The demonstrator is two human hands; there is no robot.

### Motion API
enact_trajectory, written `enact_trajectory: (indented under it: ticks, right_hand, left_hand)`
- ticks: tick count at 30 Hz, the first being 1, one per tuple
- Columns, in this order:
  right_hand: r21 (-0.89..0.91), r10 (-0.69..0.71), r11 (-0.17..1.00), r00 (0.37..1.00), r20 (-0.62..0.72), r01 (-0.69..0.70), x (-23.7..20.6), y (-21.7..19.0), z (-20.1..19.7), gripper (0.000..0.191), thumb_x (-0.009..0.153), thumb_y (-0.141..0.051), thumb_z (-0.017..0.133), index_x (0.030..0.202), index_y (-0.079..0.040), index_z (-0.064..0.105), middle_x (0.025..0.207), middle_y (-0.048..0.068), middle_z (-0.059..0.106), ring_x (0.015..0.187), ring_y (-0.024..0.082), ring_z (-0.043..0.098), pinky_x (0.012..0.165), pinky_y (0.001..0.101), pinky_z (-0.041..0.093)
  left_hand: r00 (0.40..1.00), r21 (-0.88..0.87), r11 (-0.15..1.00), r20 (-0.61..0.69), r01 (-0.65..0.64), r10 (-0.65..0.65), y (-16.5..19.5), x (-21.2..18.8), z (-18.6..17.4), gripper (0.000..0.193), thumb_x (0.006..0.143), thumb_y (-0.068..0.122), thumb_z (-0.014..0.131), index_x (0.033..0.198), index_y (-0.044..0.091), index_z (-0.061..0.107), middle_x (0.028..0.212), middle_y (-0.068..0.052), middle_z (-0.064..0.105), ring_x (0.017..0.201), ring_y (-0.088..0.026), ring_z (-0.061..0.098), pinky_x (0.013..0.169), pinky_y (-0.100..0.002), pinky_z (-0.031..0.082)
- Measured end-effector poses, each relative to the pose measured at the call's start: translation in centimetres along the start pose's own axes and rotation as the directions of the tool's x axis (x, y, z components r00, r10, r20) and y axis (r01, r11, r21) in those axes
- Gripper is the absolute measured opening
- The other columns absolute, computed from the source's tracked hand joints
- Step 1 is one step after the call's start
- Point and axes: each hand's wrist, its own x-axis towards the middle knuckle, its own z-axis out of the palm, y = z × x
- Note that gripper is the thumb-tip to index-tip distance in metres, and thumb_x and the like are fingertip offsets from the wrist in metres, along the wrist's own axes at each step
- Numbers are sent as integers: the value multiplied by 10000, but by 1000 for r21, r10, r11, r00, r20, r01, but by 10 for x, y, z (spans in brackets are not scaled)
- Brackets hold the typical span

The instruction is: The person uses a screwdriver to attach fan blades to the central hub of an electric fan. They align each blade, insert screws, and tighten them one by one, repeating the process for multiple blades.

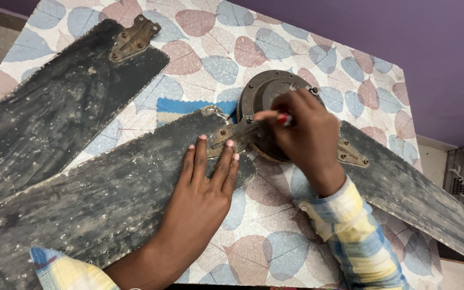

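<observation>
Ceiling fan motor (pixel 267 94) on desk (pixel 275 247): left hand (pixel 202 185) flat, ungrasping, on attached blade (pixel 98 198); right hand (pixel 302 134) gripping red-handled screwdriver (pixel 284 119) at bracket (pixel 232 137); one blade (pixel 55 102) lies detached.

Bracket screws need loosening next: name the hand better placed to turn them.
Probably the right hand: it holds a red-handled tool at the bracket, while the left hand lies flat on the blade.
</observation>
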Motion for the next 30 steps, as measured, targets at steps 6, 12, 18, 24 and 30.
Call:
enact_trajectory:
  ticks: [6, 12, 18, 24, 30]
  right_hand:
    - [578, 391, 708, 907, 158, -406, 0, 11, -31, 459, 1049, -529, 633, 982, -80, 564, 717, -10, 500, 549, 95, 454, 491, 236, 387]
    - [927, 308, 222, 924, 228, -302, 21, -1, -31, 364, 1093, -403, 541, 1229, -64, 535, 1022, 27, 531, 863, 111, 552, 732, 260, 515]
    - [813, 197, 565, 980, 30, -139, 24, -9, -32, 197, 1177, -95, 557, 1351, -6, 532, 1231, 122, 668, 1179, 219, 689, 1053, 342, 586]
    - [780, 114, 619, 993, 29, -94, 22, -5, -25, 297, 1152, 13, 549, 1445, -1, 502, 1269, 167, 703, 1192, 253, 727, 1054, 356, 637]
    - [781, 59, 623, 998, 10, -44, 11, 4, -23, 377, 1164, 55, 517, 1516, -29, 410, 1290, 163, 694, 1215, 250, 729, 1079, 348, 639]
  left_hand:
    - [999, 4, 1000, 53, -9, 8, -1, 2, -6, 935, 713, -11, 669, 1547, -90, 253, 1647, -344, 155, 1418, -691, 185, 1131, -753, 158]
    - [999, -7, 1000, 48, -6, 6, -4, 3, -8, 914, 734, -1, 665, 1546, -89, 255, 1656, -342, 151, 1425, -691, 184, 1141, -748, 153]
    - [1000, -5, 1000, 31, 1, -1, -2, 9, -3, 911, 749, 22, 656, 1554, -86, 242, 1655, -339, 148, 1429, -680, 182, 1143, -740, 147]
    - [1000, 37, 999, 31, -1, 0, 3, 13, 3, 895, 750, -15, 632, 1558, -65, 249, 1655, -328, 152, 1429, -669, 197, 1142, -740, 161]
    - [999, 78, 997, 45, -6, 3, 11, 19, 9, 884, 749, -58, 611, 1559, -38, 258, 1655, -299, 178, 1418, -656, 232, 1134, -737, 193]
